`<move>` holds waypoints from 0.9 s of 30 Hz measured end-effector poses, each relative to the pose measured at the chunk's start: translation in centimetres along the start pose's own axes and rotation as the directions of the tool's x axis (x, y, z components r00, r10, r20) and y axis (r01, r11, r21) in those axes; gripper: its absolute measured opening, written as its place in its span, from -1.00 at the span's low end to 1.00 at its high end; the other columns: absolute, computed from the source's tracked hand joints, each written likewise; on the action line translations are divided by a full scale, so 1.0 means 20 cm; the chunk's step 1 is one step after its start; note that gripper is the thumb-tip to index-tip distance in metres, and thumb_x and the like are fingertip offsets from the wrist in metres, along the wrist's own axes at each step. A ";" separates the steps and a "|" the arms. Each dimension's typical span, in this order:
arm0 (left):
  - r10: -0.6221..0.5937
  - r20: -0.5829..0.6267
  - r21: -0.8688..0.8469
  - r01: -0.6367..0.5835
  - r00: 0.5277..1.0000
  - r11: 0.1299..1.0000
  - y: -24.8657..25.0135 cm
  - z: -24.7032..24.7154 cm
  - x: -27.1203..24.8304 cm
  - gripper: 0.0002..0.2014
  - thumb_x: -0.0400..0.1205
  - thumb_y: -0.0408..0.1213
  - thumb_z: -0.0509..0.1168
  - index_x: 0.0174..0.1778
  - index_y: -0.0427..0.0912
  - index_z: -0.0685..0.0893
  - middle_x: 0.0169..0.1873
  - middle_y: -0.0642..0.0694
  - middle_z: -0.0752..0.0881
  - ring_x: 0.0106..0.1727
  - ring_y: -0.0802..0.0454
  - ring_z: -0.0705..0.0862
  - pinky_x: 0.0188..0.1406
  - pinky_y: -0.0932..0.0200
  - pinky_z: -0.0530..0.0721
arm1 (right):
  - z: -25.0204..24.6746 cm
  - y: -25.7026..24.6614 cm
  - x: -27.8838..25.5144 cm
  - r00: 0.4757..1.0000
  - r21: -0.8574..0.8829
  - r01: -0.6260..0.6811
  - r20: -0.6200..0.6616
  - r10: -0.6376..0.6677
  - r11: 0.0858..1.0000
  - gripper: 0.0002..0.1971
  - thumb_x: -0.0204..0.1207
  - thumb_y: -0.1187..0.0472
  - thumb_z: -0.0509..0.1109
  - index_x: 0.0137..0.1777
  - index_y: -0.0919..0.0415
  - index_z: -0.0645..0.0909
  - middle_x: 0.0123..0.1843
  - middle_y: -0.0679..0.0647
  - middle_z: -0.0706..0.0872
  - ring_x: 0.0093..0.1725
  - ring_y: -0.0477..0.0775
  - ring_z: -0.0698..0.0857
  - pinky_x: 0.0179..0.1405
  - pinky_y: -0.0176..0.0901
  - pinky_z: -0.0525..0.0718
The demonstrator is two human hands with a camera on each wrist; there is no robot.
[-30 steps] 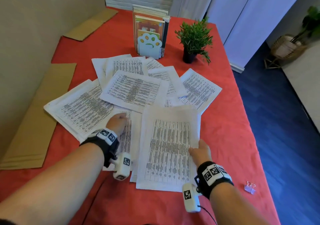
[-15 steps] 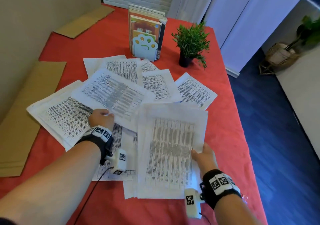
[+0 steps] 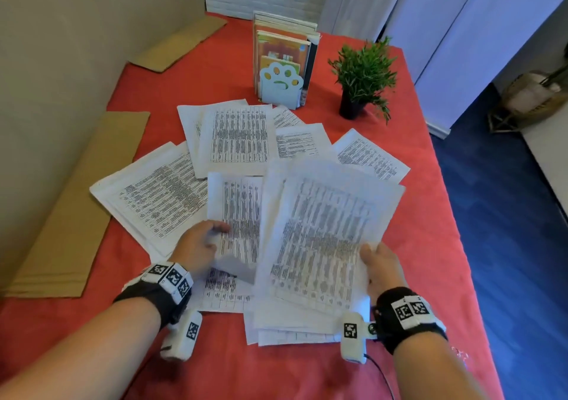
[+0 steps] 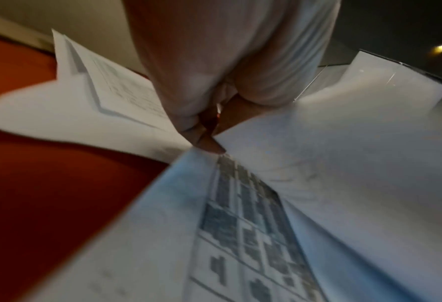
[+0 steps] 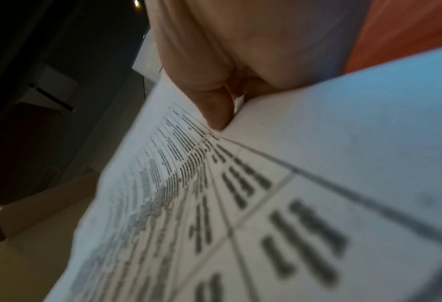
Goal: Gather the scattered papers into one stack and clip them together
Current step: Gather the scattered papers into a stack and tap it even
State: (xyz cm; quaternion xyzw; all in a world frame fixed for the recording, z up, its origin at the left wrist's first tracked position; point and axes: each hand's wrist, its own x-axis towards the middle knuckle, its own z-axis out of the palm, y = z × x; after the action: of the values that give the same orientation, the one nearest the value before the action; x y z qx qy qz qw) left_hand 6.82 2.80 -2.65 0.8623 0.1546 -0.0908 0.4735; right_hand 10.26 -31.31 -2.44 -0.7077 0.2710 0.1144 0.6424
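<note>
Two hands (image 3: 196,247), one plant (image 3: 362,73)

We found print on papers (image 3: 319,245) too blurred to read; left hand (image 3: 196,245) fingertips hidden under sheet (image 3: 239,215).

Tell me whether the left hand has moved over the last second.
Yes. The left hand has pulled one sheet toward the held stack, away from the left-hand pile it was on, nearer the table's front edge.
</note>
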 end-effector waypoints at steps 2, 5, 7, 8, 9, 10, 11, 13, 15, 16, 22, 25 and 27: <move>0.034 -0.063 0.062 -0.030 0.997 0.998 -0.04 -0.05 0.00 -0.39 0.42 -0.78 0.10 0.06 0.06 0.63 0.24 -0.05 0.63 0.14 0.01 0.62 0.00 0.17 0.59 | -0.04 -0.05 -0.02 1.000 0.050 0.004 -0.022 -0.003 0.999 -0.79 0.61 0.39 0.20 0.02 0.20 0.67 0.03 0.31 0.79 0.02 0.35 0.77 0.16 0.37 0.68; 0.019 -0.099 0.051 -0.014 0.995 0.999 -0.05 -0.08 0.01 -0.32 0.34 -0.83 0.06 0.07 0.06 0.62 0.27 -0.05 0.60 0.26 -0.11 0.61 0.02 0.05 0.67 | -0.07 -0.10 -0.01 0.999 0.083 0.001 -0.044 0.003 0.997 -0.82 0.65 0.37 0.19 -0.01 0.21 0.62 -0.01 0.26 0.76 -0.03 0.30 0.75 0.12 0.24 0.69; -0.014 -0.063 0.001 0.015 0.998 1.000 -0.02 -0.06 0.01 -0.32 0.34 -0.83 0.06 0.03 0.09 0.62 0.27 -0.04 0.59 0.17 -0.16 0.67 -0.08 -0.07 0.72 | -0.05 -0.10 -0.01 0.999 0.062 -0.004 -0.034 0.006 0.998 -0.81 0.64 0.40 0.18 0.00 0.22 0.63 -0.02 0.26 0.77 -0.04 0.30 0.76 0.12 0.24 0.70; -0.039 -0.035 -0.025 0.038 0.999 0.999 0.00 -0.03 0.00 -0.33 0.35 -0.81 0.07 0.04 0.10 0.62 0.28 -0.04 0.58 0.03 -0.14 0.70 -0.22 -0.04 0.72 | -0.02 -0.08 -0.02 1.000 0.034 -0.013 -0.023 0.013 0.999 -0.81 0.63 0.41 0.19 0.03 0.23 0.64 0.01 0.29 0.78 -0.01 0.32 0.77 0.13 0.27 0.70; -0.061 -0.005 -0.046 0.061 0.998 0.997 0.02 0.00 -0.01 -0.33 0.37 -0.79 0.08 0.10 0.08 0.61 0.27 -0.05 0.59 -0.16 -0.07 0.70 -0.37 0.04 0.68 | 0.00 -0.05 -0.02 1.000 0.003 -0.021 -0.011 0.021 1.000 -0.81 0.61 0.41 0.21 0.06 0.24 0.64 0.03 0.33 0.78 0.02 0.35 0.78 0.14 0.32 0.70; -0.078 0.018 -0.063 0.079 0.997 0.995 0.04 0.04 -0.01 -0.32 0.40 -0.77 0.08 0.22 0.07 0.57 0.24 -0.08 0.60 -0.33 -0.02 0.64 -0.50 0.13 0.60 | 0.02 -0.01 -0.02 1.000 -0.030 -0.028 -0.005 0.027 0.999 -0.81 0.59 0.41 0.22 0.05 0.24 0.65 0.04 0.36 0.78 0.02 0.37 0.77 0.14 0.36 0.70; -0.098 0.035 -0.079 0.101 0.995 0.992 0.06 0.08 -0.01 -0.28 0.44 -0.75 0.07 0.38 0.07 0.47 0.14 -0.11 0.62 -0.45 -0.01 0.58 -0.58 0.17 0.52 | 0.04 0.03 -0.01 1.000 -0.058 -0.026 0.002 0.026 0.998 -0.83 0.56 0.39 0.23 0.00 0.24 0.65 0.03 0.37 0.78 0.01 0.37 0.78 0.14 0.39 0.69; -0.164 0.047 -0.124 0.169 0.985 0.978 0.10 0.16 -0.01 -0.15 0.51 -0.70 0.07 0.63 0.14 0.07 0.15 -0.11 0.61 -0.45 -0.11 0.57 -0.59 0.16 0.45 | 0.08 0.11 0.02 1.000 -0.109 -0.025 -0.008 0.024 0.994 -0.85 0.43 0.29 0.29 -0.07 0.24 0.65 -0.01 0.41 0.77 -0.03 0.40 0.78 0.08 0.47 0.69; -0.201 0.040 -0.136 0.204 0.979 0.969 0.11 0.22 0.00 -0.09 0.56 -0.67 0.07 0.65 0.15 -0.18 0.55 -0.16 0.37 -0.20 -0.32 0.69 -0.43 0.07 0.58 | 0.11 0.17 0.05 0.999 -0.144 -0.023 -0.029 0.019 0.989 -0.80 0.29 0.20 0.29 -0.14 0.25 0.64 -0.02 0.49 0.74 -0.04 0.45 0.77 0.01 0.52 0.69; -0.207 0.035 -0.102 0.210 0.978 0.972 0.13 0.24 0.00 -0.12 0.58 -0.65 0.06 0.66 0.11 -0.20 0.62 -0.16 0.25 0.04 -0.41 0.69 -0.22 -0.03 0.67 | 0.11 0.20 0.08 0.999 -0.163 -0.011 -0.031 0.006 0.987 -0.79 0.26 0.18 0.28 -0.17 0.26 0.63 -0.02 0.51 0.73 -0.05 0.47 0.76 0.00 0.51 0.69; -0.166 0.054 -0.066 0.170 0.985 0.983 0.18 0.30 -0.01 -0.48 0.75 -0.20 0.01 0.65 -0.11 0.11 0.58 -0.16 0.35 0.53 -0.19 0.42 0.50 -0.03 0.38 | 0.17 0.16 0.02 1.000 -0.273 0.014 0.009 -0.012 0.962 -0.89 0.41 0.19 0.26 -0.13 0.18 0.56 0.01 0.38 0.73 0.02 0.43 0.73 0.11 0.39 0.69; -0.133 -0.031 -0.008 0.132 0.991 0.991 0.16 0.27 -0.03 -0.56 0.73 -0.08 0.06 0.52 -0.14 0.35 0.33 -0.19 0.62 0.21 -0.19 0.63 0.24 -0.01 0.58 | 0.17 0.09 -0.05 0.997 -0.307 0.057 -0.029 -0.069 0.950 -0.91 0.53 0.28 0.26 -0.16 0.17 0.57 -0.01 0.39 0.73 0.00 0.42 0.72 0.07 0.29 0.72; -0.168 -0.137 0.199 0.193 0.976 0.961 0.12 0.24 -0.03 -0.58 0.71 -0.16 0.11 0.49 -0.14 0.37 0.38 -0.23 0.53 0.30 -0.23 0.56 0.25 -0.07 0.54 | 0.17 0.08 -0.07 0.992 -0.341 0.102 -0.031 -0.119 0.935 -0.92 0.53 0.31 0.26 -0.11 0.24 0.59 -0.03 0.37 0.73 -0.02 0.42 0.72 0.02 0.24 0.73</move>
State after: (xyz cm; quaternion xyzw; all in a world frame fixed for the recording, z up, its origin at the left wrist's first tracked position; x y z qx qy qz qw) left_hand 6.97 -2.54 -3.05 0.8938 0.2500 -0.0981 0.3591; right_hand 8.92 -27.76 -3.61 -0.8243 0.2234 0.1049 0.5096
